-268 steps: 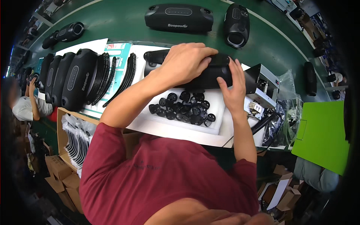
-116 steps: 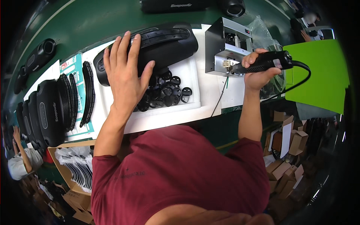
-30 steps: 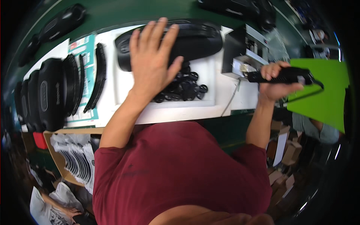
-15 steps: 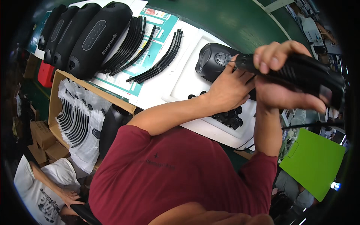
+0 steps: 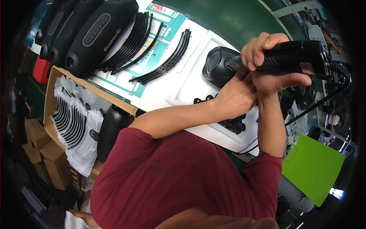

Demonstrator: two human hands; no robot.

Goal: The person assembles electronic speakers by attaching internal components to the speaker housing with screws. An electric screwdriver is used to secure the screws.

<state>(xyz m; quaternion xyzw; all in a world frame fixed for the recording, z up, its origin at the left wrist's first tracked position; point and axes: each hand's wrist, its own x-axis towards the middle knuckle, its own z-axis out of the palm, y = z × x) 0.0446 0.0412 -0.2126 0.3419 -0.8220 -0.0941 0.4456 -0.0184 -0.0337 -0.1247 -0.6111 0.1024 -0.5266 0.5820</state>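
Observation:
A black electric screwdriver (image 5: 284, 57) lies in the grip of my right hand (image 5: 265, 63), its fingers wrapped round the body. Its tip points left, down at the panel of a black rounded speaker (image 5: 218, 65). The speaker lies in a white foam tray (image 5: 187, 82). My left hand (image 5: 236, 97) is against the speaker's near side, just below the screwdriver tip. Its fingertips are hidden behind my right hand, so what they hold cannot be made out. Beside my left wrist, several small black parts (image 5: 233, 124) are heaped in the tray.
Black curved strips (image 5: 164, 61) lie on the table left of the tray. Larger black speaker housings (image 5: 95, 34) stand at the far left. A cardboard box (image 5: 110, 97) holds wrapped strips. The screwdriver's cable (image 5: 320, 102) trails at right, above a green board (image 5: 314, 166).
The screwdriver has swung to a more level pose, its tip now over the speaker's panel. My left fingers have slipped lower, behind my right hand. The person at lower left is mostly out of view.

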